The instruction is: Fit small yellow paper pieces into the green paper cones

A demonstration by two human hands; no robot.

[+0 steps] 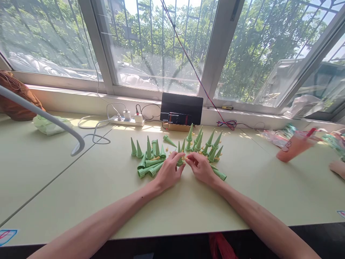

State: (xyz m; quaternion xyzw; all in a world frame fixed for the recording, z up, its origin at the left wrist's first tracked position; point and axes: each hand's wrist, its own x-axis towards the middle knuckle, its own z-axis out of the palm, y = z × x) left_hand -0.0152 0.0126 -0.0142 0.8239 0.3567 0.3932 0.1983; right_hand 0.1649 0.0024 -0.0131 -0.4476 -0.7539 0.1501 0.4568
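Observation:
My left hand (169,171) is closed around the base of a green plastic cone spike (179,147), which stands point up. Close on its right, my right hand (202,168) pinches a small yellow plastic piece (184,158) against the cone's side; the fingertips hide most of it. Several green cones (149,146) stand or lie in a cluster beyond and left of my left hand. Another group of upright cones (210,137), some with yellow pieces on them, stands behind my right hand. One cone (221,175) lies beside my right wrist.
Against the sill lean a black tablet (182,104) and a phone (179,118). A power strip (128,121) with cables stands left of them. A cup with a red drink (295,145) is at right, near another person's hand (337,168). A grey curved bar (43,113) crosses the left.

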